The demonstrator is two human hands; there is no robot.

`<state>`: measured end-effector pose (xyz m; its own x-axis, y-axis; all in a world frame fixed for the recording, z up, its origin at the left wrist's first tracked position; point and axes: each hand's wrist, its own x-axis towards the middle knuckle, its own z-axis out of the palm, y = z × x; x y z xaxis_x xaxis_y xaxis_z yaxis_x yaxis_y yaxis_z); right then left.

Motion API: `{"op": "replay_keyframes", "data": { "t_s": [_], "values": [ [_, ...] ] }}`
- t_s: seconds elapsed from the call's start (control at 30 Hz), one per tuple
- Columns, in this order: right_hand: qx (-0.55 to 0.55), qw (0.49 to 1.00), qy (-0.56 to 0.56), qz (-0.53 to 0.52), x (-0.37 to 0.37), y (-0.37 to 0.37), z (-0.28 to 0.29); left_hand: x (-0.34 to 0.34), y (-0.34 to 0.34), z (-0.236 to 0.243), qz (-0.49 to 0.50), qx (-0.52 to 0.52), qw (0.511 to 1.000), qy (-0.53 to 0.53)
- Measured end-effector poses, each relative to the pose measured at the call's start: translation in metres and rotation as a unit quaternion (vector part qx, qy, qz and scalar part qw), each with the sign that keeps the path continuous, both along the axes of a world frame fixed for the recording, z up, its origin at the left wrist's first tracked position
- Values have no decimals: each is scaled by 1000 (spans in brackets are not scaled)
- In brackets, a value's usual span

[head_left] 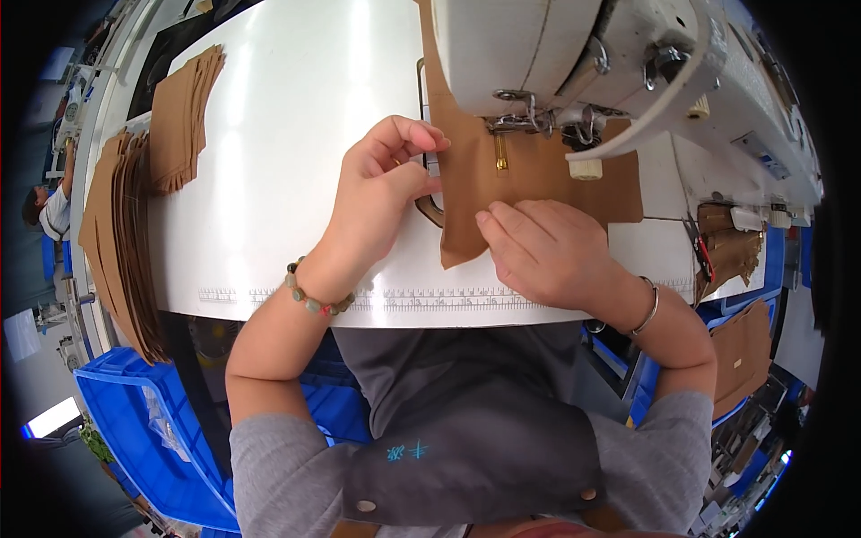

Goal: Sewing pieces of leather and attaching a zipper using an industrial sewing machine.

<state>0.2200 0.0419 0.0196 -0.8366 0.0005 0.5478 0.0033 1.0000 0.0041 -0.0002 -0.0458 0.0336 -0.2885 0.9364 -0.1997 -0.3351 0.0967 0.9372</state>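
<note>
A brown fabric piece (pixel 466 215) lies under the head of a white sewing machine (pixel 520 45), with a small brass-coloured strip (pixel 501 154) on it below the presser foot. My left hand (pixel 377 193) has curled fingers at the fabric's left edge, beside a curved metal piece (pixel 429 206) partly hidden by the fabric. My right hand (pixel 547 255) pinches the fabric near its front edge, fingers bent and thumb mostly hidden.
Brown cut-piece stacks lie left (pixel 126 233) on the white table (pixel 251 179). Scissors (pixel 698 251) and brown pieces (pixel 726 242) sit right; more (pixel 737 359) below. Blue bins (pixel 143 421) stand below-left. Another person (pixel 54 206) works at far left.
</note>
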Motion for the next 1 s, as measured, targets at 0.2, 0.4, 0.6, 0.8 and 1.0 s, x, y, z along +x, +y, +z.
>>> {"op": "replay_keyframes", "data": {
  "t_s": [0.2, 0.4, 0.6, 0.8, 1.0],
  "values": [
    [-69, 997, 22, -2, 0, 9, 15, -6, 1, 2, -12, 60, 998, -28],
    [-251, 961, 92, -68, 19, 29, 22, -6, 8, 2, 3, 150, 853, 500],
    [-306, 945, 99, -55, 17, 30, 20, 16, 4, -17, -13, 230, 664, 712],
    [-301, 948, 95, -41, 16, 30, 21, 19, 4, -24, -14, 234, 584, 777],
    [-318, 944, 81, -11, 16, 33, 18, 24, 6, -28, -31, 232, 591, 772]
  ]
}}
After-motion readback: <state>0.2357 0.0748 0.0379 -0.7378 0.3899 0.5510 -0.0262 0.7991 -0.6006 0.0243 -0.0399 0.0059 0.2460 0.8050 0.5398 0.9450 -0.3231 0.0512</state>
